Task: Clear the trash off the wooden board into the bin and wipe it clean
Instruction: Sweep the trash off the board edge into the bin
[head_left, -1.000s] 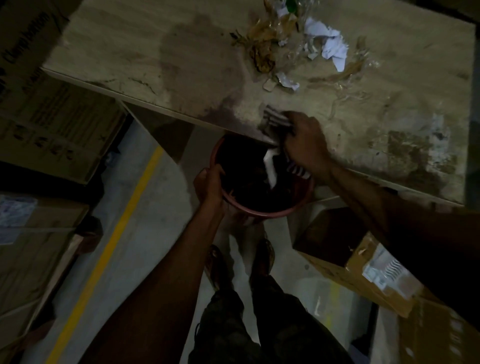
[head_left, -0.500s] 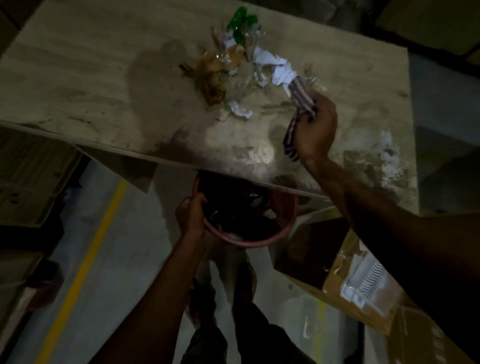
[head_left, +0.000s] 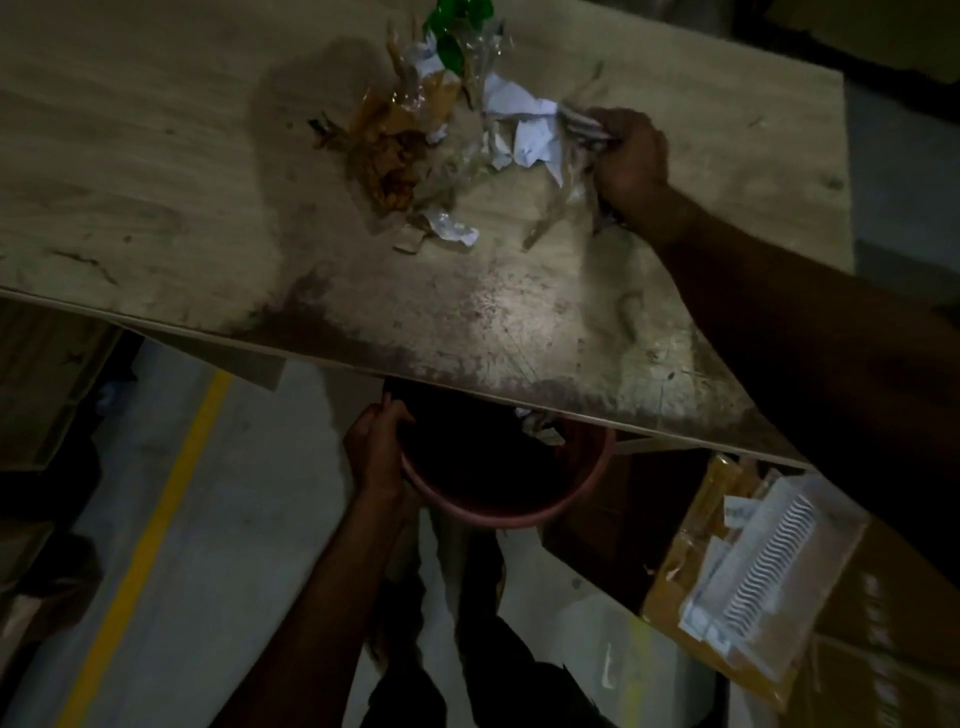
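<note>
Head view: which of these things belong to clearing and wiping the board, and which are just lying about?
In the job: wooden board; trash pile; striped cloth, gripped by the right hand; bin, held at its rim by the left hand.
Lying about: labelled cardboard box; yellow floor line.

L forearm (head_left: 332, 587) & R forearm (head_left: 727, 291) bare; dark trousers (head_left: 524, 696) on legs.
</note>
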